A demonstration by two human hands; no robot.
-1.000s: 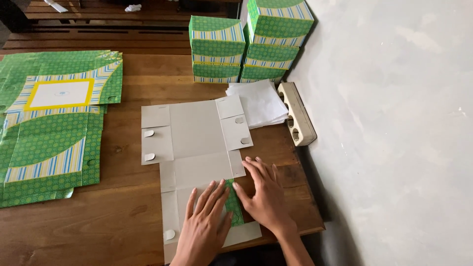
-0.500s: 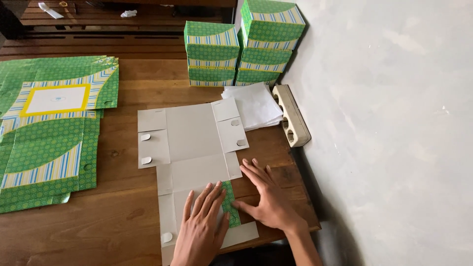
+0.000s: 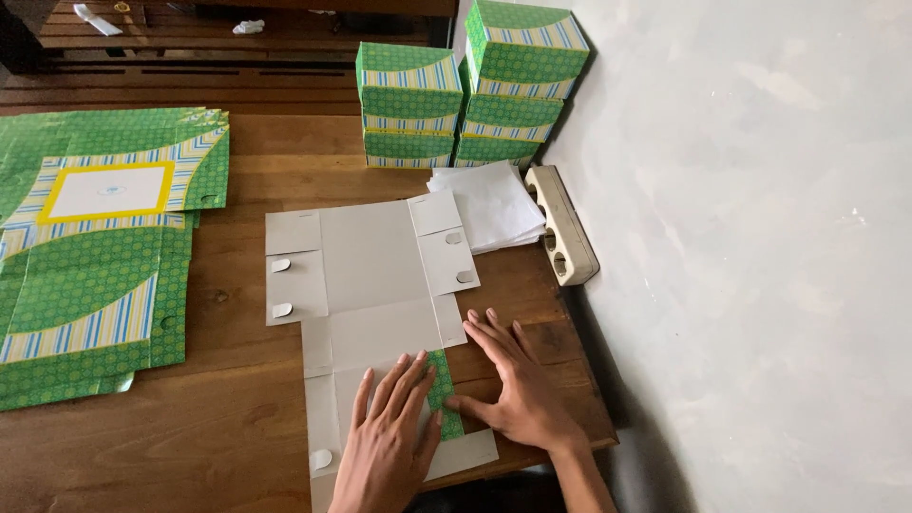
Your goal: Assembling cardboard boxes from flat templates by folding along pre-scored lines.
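A flat grey cardboard box blank [image 3: 369,275] lies printed side down on the wooden table [image 3: 237,427]. My left hand [image 3: 389,439] presses flat on its near panel, fingers spread. My right hand [image 3: 513,385] rests just to the right on the table, its thumb against a folded-over green patterned flap [image 3: 443,391] of the blank. Neither hand grips anything.
A stack of unfolded green printed blanks [image 3: 95,256] lies at the left. Several finished green boxes [image 3: 465,85] stand stacked at the back by the wall. White paper sheets [image 3: 489,204] and a beige power strip [image 3: 562,226] lie along the table's right edge.
My hands have hardly moved on the flap. The view has shifted slightly, so the table contents sit a little lower in frame.
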